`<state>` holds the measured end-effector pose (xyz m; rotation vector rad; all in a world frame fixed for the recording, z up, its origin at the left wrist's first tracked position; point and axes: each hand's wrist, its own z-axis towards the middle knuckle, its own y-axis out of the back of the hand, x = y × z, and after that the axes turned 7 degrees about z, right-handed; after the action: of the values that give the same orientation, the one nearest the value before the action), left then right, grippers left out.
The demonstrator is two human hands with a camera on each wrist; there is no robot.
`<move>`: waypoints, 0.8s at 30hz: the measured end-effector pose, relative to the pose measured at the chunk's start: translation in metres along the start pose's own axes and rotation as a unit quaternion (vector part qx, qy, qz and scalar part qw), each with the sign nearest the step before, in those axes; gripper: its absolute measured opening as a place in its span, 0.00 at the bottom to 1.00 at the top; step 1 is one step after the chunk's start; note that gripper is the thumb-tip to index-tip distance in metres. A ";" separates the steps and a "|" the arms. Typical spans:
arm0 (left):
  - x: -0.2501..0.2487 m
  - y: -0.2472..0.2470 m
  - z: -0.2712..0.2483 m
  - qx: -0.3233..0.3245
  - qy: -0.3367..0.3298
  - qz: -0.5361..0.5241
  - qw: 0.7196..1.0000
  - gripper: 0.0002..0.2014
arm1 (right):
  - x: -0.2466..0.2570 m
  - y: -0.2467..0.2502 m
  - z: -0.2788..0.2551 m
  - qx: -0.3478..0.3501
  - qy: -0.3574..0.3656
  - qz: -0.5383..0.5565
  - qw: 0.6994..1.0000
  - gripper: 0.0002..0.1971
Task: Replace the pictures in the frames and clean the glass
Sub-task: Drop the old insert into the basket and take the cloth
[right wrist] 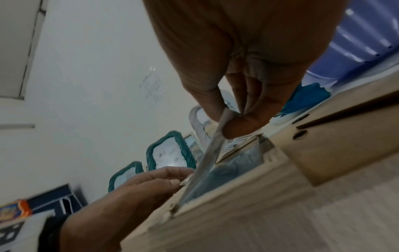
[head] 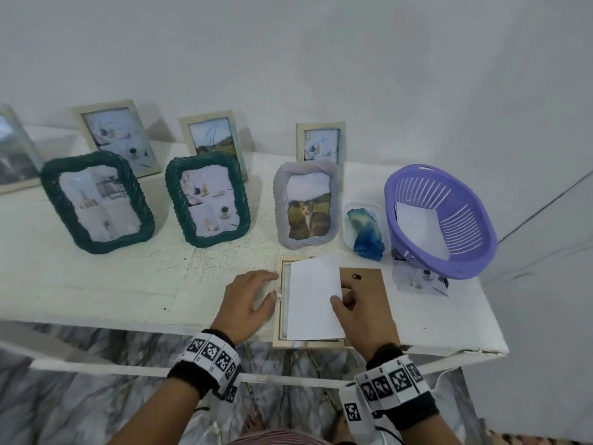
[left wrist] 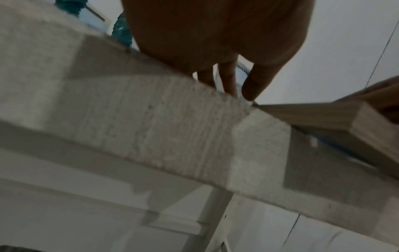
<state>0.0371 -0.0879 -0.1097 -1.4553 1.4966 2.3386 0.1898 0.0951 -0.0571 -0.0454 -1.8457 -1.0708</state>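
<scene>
Here the right hand point(head: 349, 311) pinches the picture point(head: 314, 300) tilted over the open frame point(head: 278, 316) at the table's point(head: 128, 284) front edge; left hand point(head: 247, 303), fingers relaxed, steadies the frame's left side.

A home room, plain white wall point(head: 321, 59), marble-patterned tile floor point(head: 96, 354), worn white-painted desk point(head: 112, 284) lined with standing picture frames point(head: 207, 199), purple plastic basket point(head: 449, 216)

A white table point(head: 96, 284) stands against the wall. On it stand seven picture frames in two rows, a purple basket point(head: 449, 200), a clear tub point(head: 348, 226) with a blue cloth, an opened wooden frame point(head: 277, 316) face down, and its brown backing board point(head: 375, 284).
</scene>
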 end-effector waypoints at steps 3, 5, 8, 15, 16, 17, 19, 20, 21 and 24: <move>0.006 -0.005 -0.002 -0.014 -0.015 0.030 0.999 0.18 | 0.012 -0.002 -0.003 0.000 0.007 -0.075 0.997 0.16; 0.007 -0.006 -0.003 -0.018 -0.018 0.037 0.999 0.19 | 0.019 -0.006 -0.004 0.001 0.011 -0.124 0.992 0.17; 0.008 -0.008 -0.003 -0.025 -0.016 0.026 0.999 0.19 | 0.025 -0.012 -0.006 -0.001 0.022 -0.223 0.974 0.19; 0.009 -0.009 -0.004 -0.028 -0.018 0.026 0.999 0.20 | 0.013 -0.015 -0.008 -0.006 0.052 -0.219 0.974 0.21; 0.009 -0.009 -0.004 -0.029 -0.019 0.025 0.999 0.20 | 0.009 -0.013 -0.008 -0.014 0.060 -0.210 0.976 0.19; 0.009 -0.009 -0.004 -0.029 -0.020 0.024 0.999 0.20 | 0.005 -0.010 -0.008 -0.023 0.067 -0.197 0.978 0.16; 0.010 -0.009 -0.003 -0.031 -0.022 0.023 0.999 0.20 | -0.002 -0.002 -0.008 -0.050 0.067 -0.182 0.980 0.14; 0.010 -0.010 -0.003 -0.032 -0.022 0.021 0.999 0.20 | -0.005 0.002 -0.008 -0.068 0.062 -0.194 0.977 0.14; 0.010 -0.010 -0.004 -0.034 -0.022 0.018 0.999 0.21 | -0.008 0.007 -0.007 -0.081 0.052 -0.219 0.971 0.14; 0.012 -0.011 -0.005 -0.037 -0.023 0.011 0.999 0.22 | -0.018 0.016 -0.005 -0.056 -0.008 -0.290 0.955 0.21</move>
<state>0.0387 -0.0909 -0.1258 -1.3975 1.4376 2.4465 0.2109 0.1086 -0.0595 0.4496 -1.8550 -1.5774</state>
